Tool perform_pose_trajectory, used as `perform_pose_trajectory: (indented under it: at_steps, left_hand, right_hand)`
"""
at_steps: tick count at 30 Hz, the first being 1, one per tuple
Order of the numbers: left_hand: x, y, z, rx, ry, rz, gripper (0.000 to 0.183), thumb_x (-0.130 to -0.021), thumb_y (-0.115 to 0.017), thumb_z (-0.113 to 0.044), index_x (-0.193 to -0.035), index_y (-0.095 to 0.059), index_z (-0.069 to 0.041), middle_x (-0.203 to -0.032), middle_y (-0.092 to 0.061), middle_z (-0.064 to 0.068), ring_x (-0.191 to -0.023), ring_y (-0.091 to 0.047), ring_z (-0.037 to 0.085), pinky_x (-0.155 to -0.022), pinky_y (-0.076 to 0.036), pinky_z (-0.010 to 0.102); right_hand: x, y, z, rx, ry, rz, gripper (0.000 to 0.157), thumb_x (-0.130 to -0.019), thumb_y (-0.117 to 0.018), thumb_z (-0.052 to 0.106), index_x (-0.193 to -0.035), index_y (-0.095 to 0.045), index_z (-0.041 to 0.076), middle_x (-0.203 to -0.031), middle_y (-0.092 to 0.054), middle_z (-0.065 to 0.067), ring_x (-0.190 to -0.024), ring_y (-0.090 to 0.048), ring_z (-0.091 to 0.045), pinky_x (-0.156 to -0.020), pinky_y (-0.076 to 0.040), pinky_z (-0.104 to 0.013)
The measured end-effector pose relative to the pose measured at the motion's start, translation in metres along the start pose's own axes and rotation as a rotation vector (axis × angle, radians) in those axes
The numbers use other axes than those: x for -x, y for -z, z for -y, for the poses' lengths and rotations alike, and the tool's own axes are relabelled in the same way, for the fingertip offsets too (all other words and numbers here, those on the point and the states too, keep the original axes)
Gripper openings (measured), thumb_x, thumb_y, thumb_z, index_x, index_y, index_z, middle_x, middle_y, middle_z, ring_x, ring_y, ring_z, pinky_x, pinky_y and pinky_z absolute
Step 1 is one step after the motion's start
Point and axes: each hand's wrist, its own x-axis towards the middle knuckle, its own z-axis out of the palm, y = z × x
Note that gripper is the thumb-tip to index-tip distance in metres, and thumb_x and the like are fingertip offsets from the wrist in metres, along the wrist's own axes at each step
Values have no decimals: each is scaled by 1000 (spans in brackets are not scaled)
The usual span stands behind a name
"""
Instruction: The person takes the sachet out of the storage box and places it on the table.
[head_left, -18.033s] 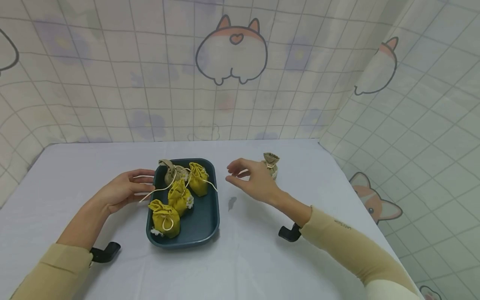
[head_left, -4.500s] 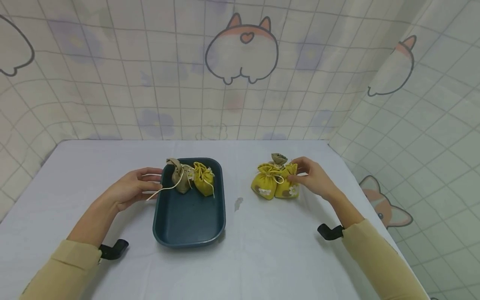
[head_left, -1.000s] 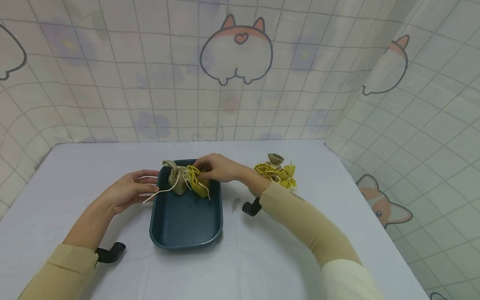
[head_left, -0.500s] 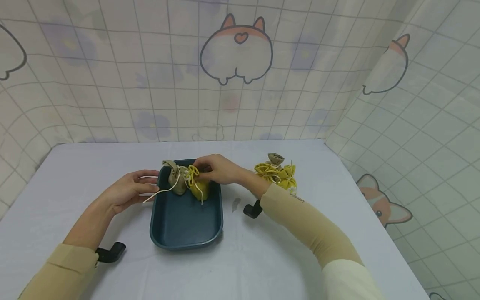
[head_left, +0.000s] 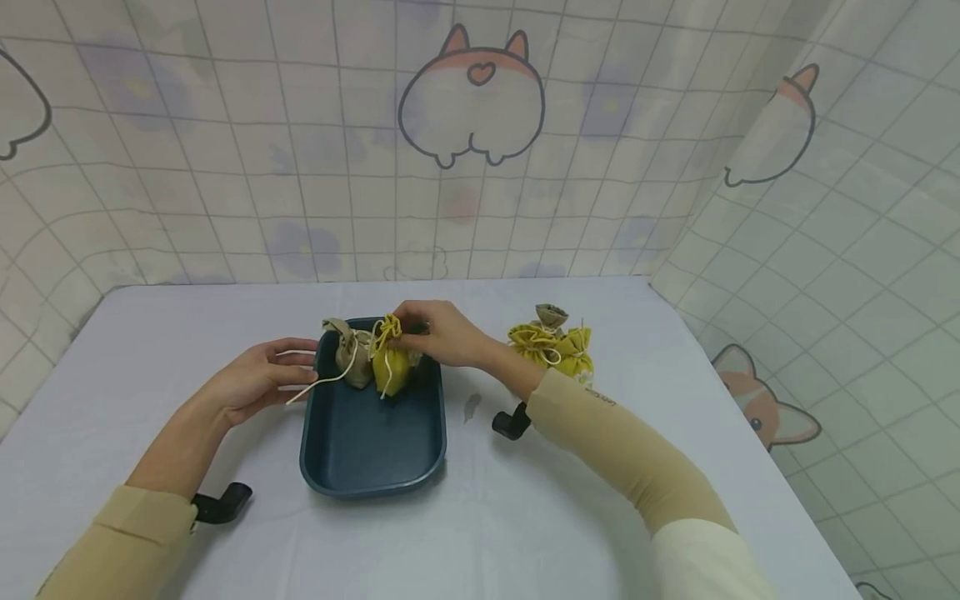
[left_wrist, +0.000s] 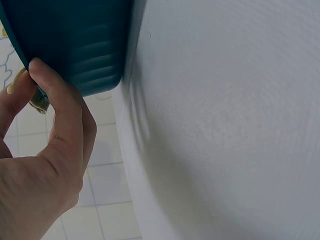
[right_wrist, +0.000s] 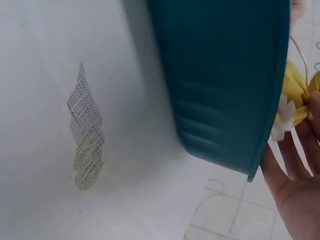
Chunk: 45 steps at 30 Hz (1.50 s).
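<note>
A yellow drawstring pouch (head_left: 392, 372) stands in the far part of a dark teal tray (head_left: 372, 486), its neck pinched by my right hand (head_left: 446, 336). Its white flower (right_wrist: 285, 117) shows near the fingers in the right wrist view. A beige drawstring pouch (head_left: 358, 372) sits left of it, its cord trailing over the tray's left rim. My left hand (head_left: 255, 383) rests its fairly relaxed fingertips at that rim; in the left wrist view a fingertip (left_wrist: 39, 67) touches the tray's outer wall. Whether the yellow pouch touches the tray's floor, I cannot tell.
Right of the tray, two yellow pouches (head_left: 573, 367) stand close together on the white table (head_left: 480, 533), with a beige pouch (head_left: 551, 315) behind them. My right forearm partly covers this group. A grid-patterned curtain (head_left: 330, 192) hangs behind the table.
Earlier, the two yellow pouches now at the right lay in the tray's near-left part. Within the last second, the pinched yellow pouch has shifted left, towards the beige one. My left hand stays put.
</note>
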Motion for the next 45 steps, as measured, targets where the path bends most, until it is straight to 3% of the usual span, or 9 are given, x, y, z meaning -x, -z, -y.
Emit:
perform_pose_trajectory:
  at_steps: [6, 19, 25, 31, 45]
  left_hand:
    - [1, 0, 1, 7, -1, 3, 71, -99, -65, -5, -157, -25, 7, -149, -38, 29, -107, -65, 15, -92, -56, 33]
    - [0, 0, 1, 8, 4, 1, 71, -100, -65, -6, -157, -24, 6, -148, -38, 29, -107, -65, 15, -91, -56, 33]
    - [0, 1, 1, 1, -6, 4, 71, -100, -65, -6, -157, -25, 6, -148, -39, 28, -108, -65, 15, -91, -56, 33]
    - [0, 3, 2, 10, -12, 6, 70, -99, -65, -5, -156, -25, 7, -144, -42, 26, -107, -65, 17, -91, -56, 34]
    - [1, 1, 0, 28, -20, 10, 71, -99, -65, -4, -156, -25, 7, -141, -45, 25, -105, -66, 16, -91, -57, 33]
  right_hand:
    - [6, 3, 5, -45, -16, -70, 21, -99, -72, 14, -118, -68, 9, -110, -71, -2, -106, -63, -10, -94, -53, -33]
    - [24, 15, 20, -54, -78, -160, 21, -100, -69, 16, -120, -68, 9, -112, -71, -1, -108, -64, -13, -92, -54, -32]
    - [32, 19, 28, -83, -98, -174, 20, -100, -70, 14, -119, -67, 8, -111, -70, -1, -107, -63, -12, -88, -55, -26]
    - [40, 22, 34, -106, -71, -201, 19, -99, -70, 11, -118, -67, 6, -109, -70, -3, -107, -64, -15, -88, -55, -28]
    - [67, 34, 49, -154, -121, -255, 19, -100, -69, 13, -118, -65, 10, -111, -69, 2, -106, -63, -13, -85, -58, -31]
